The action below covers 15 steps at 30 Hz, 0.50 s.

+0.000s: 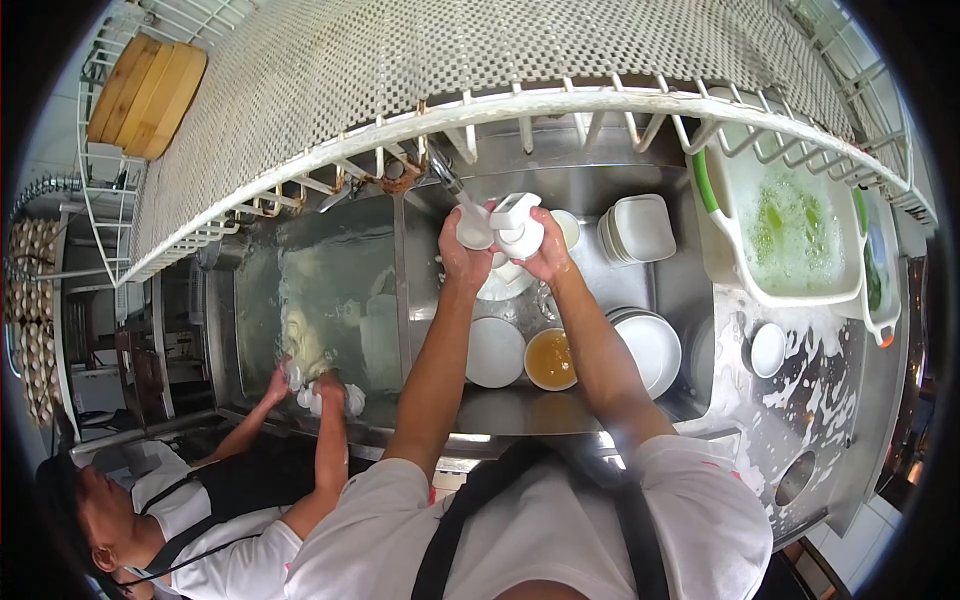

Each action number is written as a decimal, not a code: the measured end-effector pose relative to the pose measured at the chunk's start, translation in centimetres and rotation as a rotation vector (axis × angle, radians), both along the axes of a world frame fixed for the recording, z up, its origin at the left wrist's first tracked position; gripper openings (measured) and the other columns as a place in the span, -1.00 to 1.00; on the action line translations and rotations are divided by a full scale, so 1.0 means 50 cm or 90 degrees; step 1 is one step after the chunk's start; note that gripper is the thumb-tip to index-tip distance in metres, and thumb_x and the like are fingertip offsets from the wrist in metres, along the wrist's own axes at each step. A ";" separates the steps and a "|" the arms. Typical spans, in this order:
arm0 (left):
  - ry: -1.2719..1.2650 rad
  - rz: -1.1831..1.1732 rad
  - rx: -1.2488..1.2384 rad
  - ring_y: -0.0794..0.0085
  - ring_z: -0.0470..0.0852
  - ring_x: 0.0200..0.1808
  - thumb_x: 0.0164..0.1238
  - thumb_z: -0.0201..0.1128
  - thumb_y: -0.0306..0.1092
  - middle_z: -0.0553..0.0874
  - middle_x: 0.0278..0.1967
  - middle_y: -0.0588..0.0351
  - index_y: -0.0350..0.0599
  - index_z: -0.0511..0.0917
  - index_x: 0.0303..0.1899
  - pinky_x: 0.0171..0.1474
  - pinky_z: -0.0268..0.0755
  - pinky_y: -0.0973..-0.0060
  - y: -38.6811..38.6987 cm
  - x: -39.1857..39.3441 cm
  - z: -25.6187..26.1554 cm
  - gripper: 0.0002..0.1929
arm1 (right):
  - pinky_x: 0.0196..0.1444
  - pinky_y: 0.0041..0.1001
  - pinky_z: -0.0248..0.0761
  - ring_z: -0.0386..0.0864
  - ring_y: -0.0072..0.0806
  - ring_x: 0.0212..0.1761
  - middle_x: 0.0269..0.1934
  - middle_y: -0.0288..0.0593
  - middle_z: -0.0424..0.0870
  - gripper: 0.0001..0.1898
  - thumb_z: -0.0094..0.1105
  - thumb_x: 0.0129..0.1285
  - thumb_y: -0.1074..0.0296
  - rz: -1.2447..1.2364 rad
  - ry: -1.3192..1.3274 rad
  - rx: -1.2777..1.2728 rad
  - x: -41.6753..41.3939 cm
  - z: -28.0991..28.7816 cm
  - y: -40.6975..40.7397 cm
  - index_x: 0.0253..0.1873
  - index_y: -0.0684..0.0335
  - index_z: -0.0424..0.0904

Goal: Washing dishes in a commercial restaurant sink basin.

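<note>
Under the running metal faucet (448, 174), my left hand (463, 259) grips a small white dish (474, 229). My right hand (551, 247) holds several small white pieces of crockery (517, 225), close beside it. Below my hands, more white dishes (504, 283) lie in the steel sink. A white plate (496, 352) and a white bowl of orange-brown liquid (550, 360) stand nearer to me. Stacked square white dishes (651, 227) are at the sink's right back, with stacked round white dishes (651, 352) nearer on the right, partly behind my forearm.
A co-worker's hands (328, 390) handle white items in the water-filled left basin (337, 285). A white wire rack (540, 101) overhangs the sink's back. At right stand a tub of foamy green liquid (806, 225) and a small white dish (769, 350) on the sudsy steel counter (802, 405).
</note>
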<state>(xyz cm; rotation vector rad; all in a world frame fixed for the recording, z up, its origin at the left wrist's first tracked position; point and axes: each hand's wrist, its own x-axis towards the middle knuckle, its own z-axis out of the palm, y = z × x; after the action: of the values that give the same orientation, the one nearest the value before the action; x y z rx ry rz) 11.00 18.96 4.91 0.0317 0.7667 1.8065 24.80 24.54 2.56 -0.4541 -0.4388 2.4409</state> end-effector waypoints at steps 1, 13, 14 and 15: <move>0.030 -0.043 -0.034 0.15 0.61 -0.02 0.46 -0.10 -0.15 0.59 0.01 -0.08 -0.09 0.41 0.12 -0.21 0.56 0.23 -0.003 -0.008 0.001 -0.65 | -0.55 -0.45 0.32 0.70 -0.19 -0.16 -0.05 -0.17 0.68 -0.46 0.03 0.20 -0.14 0.011 -0.018 0.001 0.007 -0.001 0.004 0.13 0.13 0.49; 1.251 -0.202 -0.191 0.06 0.67 -0.11 0.27 -0.07 -0.58 0.67 -0.10 -0.17 -0.14 0.47 0.18 0.03 0.45 0.36 -0.029 -0.032 0.040 -0.56 | -0.64 -0.50 0.32 0.71 -0.06 -0.22 -0.04 -0.12 0.67 -0.42 0.02 0.20 -0.16 0.049 -0.013 -0.013 0.002 -0.038 -0.031 0.22 0.07 0.41; 1.172 -0.165 -0.093 0.12 0.65 -0.05 0.30 -0.07 -0.57 0.65 -0.05 -0.15 -0.16 0.46 0.19 0.08 0.42 0.38 -0.034 -0.023 0.034 -0.58 | -0.65 -0.50 0.33 0.71 -0.06 -0.23 -0.05 -0.12 0.67 -0.42 0.04 0.20 -0.15 0.042 -0.052 -0.025 0.005 -0.041 -0.032 0.21 0.07 0.41; 1.083 -0.141 -0.017 0.18 0.62 0.01 0.33 -0.06 -0.55 0.63 0.01 -0.12 -0.18 0.46 0.19 0.13 0.38 0.40 -0.042 -0.015 0.028 -0.59 | -0.63 -0.46 0.37 0.70 -0.07 -0.23 -0.05 -0.12 0.67 -0.43 0.05 0.19 -0.12 0.031 -0.060 -0.032 0.009 -0.044 -0.030 0.21 0.10 0.41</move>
<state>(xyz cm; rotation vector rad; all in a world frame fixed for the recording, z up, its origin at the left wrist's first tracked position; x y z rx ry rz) 10.26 16.88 6.33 1.7040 1.7859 1.2113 25.26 23.03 0.38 -0.5881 -0.4337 2.4887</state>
